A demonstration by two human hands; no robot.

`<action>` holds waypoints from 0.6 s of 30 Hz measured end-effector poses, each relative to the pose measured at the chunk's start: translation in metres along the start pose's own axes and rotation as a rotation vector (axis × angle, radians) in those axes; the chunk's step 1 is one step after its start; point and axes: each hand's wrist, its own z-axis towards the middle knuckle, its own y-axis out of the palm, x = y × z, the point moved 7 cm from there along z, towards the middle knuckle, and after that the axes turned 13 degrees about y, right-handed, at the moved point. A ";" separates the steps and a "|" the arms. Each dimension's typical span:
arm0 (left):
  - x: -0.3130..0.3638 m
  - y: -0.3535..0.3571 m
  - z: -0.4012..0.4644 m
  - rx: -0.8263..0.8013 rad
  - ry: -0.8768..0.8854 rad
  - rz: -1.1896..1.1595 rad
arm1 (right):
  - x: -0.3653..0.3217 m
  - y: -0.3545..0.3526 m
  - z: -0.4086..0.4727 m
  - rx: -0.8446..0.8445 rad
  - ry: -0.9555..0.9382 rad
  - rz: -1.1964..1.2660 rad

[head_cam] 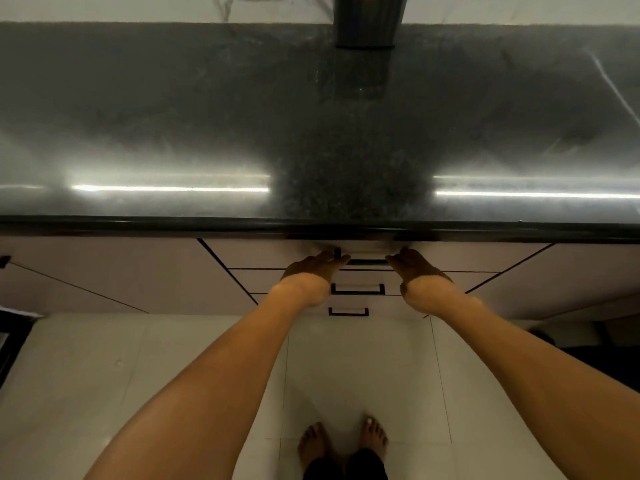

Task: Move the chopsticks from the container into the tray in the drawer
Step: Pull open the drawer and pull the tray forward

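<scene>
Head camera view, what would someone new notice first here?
Two bare forearms reach forward, the left hand and right hand at the top drawer just under the edge of the dark stone countertop. A dark ribbed container stands at the counter's far edge, and bare feet show on the pale floor tiles below.

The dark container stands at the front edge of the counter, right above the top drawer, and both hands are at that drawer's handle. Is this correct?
Not quite. In the head view the dark container stands at the back of the counter, by the wall, not at its front edge. The rest holds: the left hand and the right hand are at the top drawer's handle.
</scene>
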 end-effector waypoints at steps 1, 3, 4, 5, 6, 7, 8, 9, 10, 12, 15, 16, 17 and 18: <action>0.001 0.000 0.001 0.014 -0.012 -0.016 | 0.000 0.000 0.000 -0.002 0.004 0.006; 0.004 0.001 0.000 0.031 -0.032 -0.015 | 0.000 0.001 -0.001 0.001 0.009 0.003; 0.006 0.002 -0.001 0.029 -0.035 -0.003 | -0.001 0.002 -0.003 0.000 0.010 -0.001; 0.008 0.003 -0.003 0.021 -0.033 0.008 | -0.001 0.004 -0.005 -0.002 0.012 -0.001; 0.009 0.004 -0.005 0.009 -0.030 0.017 | -0.001 0.005 -0.008 -0.005 0.014 0.001; 0.011 0.005 -0.008 -0.005 -0.029 0.030 | -0.001 0.006 -0.011 -0.012 0.011 -0.001; 0.012 0.006 -0.010 -0.018 -0.028 0.044 | -0.001 0.008 -0.015 -0.020 0.002 -0.007; 0.013 0.008 -0.014 -0.030 -0.029 0.053 | 0.000 0.009 -0.020 -0.028 -0.012 -0.016; 0.015 0.010 -0.019 -0.038 -0.030 0.051 | 0.001 0.011 -0.025 -0.035 -0.026 -0.025; 0.019 0.014 -0.027 -0.037 -0.026 0.043 | 0.003 0.013 -0.034 -0.042 -0.045 -0.041; 0.026 0.017 -0.037 -0.007 -0.016 0.080 | 0.004 0.014 -0.043 -0.046 -0.048 -0.039; 0.028 0.019 -0.039 0.001 -0.016 0.090 | 0.003 0.015 -0.046 -0.033 -0.060 -0.039; 0.031 0.020 -0.042 0.011 -0.010 0.102 | 0.004 0.016 -0.050 -0.018 -0.077 -0.046; 0.033 0.022 -0.046 0.025 0.004 0.117 | 0.005 0.019 -0.055 -0.010 -0.091 -0.057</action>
